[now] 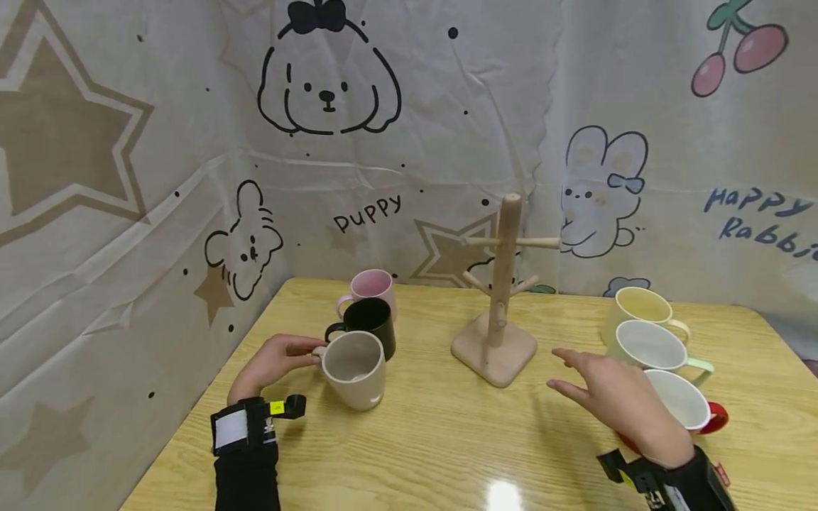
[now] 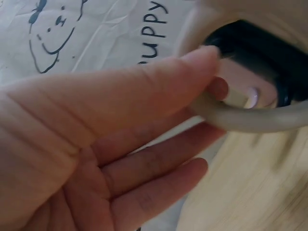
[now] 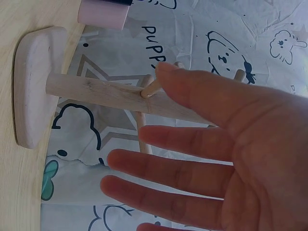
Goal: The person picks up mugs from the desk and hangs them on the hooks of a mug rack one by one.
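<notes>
My left hand (image 1: pixel 271 365) pinches the handle of a beige mug (image 1: pixel 358 383) between thumb and fingers; the mug stands on the table at the left. In the left wrist view the handle (image 2: pixel 260 121) passes between the thumb and index finger. Right behind it are a black mug (image 1: pixel 377 319) and a pink mug (image 1: pixel 373 284). My right hand (image 1: pixel 620 394) hovers with fingers spread, holding nothing, right of a wooden mug tree (image 1: pixel 495 348). It partly hides a white mug with a red handle (image 1: pixel 680 399). In the right wrist view, the mug tree (image 3: pixel 96 91) appears sideways beyond the straight fingers.
At the right, a white mug with a pale green handle (image 1: pixel 655 345) and a yellow mug (image 1: pixel 642 305) stand behind the red-handled one. The bare wooden pegs (image 1: pixel 537 243) of the tree stick out sideways. A printed cloth (image 1: pixel 447 156) hangs behind the table (image 1: pixel 422 454).
</notes>
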{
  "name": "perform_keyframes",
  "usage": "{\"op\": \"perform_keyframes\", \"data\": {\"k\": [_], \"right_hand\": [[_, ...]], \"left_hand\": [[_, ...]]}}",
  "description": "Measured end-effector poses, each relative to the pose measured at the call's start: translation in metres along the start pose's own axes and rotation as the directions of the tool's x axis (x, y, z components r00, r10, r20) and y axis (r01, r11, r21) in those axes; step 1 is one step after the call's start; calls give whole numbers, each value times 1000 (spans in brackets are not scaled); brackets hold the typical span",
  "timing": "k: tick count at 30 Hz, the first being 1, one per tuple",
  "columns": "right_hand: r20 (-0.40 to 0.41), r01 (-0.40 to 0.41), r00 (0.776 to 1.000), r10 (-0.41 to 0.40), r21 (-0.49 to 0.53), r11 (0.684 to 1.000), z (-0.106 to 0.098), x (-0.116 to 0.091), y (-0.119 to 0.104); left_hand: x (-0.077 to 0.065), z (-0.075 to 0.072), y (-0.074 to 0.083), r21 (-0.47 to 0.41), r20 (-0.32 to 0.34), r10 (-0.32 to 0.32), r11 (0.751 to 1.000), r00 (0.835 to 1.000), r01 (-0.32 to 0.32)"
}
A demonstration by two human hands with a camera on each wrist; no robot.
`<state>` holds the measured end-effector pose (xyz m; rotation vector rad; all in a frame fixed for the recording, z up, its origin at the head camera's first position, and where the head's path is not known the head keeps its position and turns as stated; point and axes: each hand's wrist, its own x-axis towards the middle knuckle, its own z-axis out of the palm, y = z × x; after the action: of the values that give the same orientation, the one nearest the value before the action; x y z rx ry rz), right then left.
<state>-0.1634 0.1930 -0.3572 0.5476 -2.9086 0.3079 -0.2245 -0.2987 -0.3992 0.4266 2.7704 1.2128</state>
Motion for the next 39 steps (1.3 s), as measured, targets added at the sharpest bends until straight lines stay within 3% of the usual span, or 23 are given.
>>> {"op": "perform_keyframes", "data": {"k": [4, 10, 18, 25, 32, 39], "right_hand": [[5, 15, 1000, -15, 1, 1000, 1, 0, 0], [19, 8, 1000, -8, 8, 1000, 0, 1, 1], [24, 5, 1000, -6, 8, 1000, 1, 1, 1], [19, 8, 1000, -8, 1, 1000, 0, 1, 0], [35, 4, 999, -4, 0, 1000, -1, 0, 2], [-3, 11, 1000, -11, 11, 1000, 0, 0, 3]], "left_hand": [[4, 3, 2, 3, -28, -34, 999, 999, 34], [4, 2, 6, 35, -10, -21, 999, 1000, 22], [-1, -4, 11, 14, 78, 65, 998, 995, -67], [1, -1, 20, -26, 110, 137, 990, 984, -135], [5, 7, 25, 6, 60, 158, 987, 986, -159], [10, 15, 50, 114, -41, 236, 966, 971, -231]]}}
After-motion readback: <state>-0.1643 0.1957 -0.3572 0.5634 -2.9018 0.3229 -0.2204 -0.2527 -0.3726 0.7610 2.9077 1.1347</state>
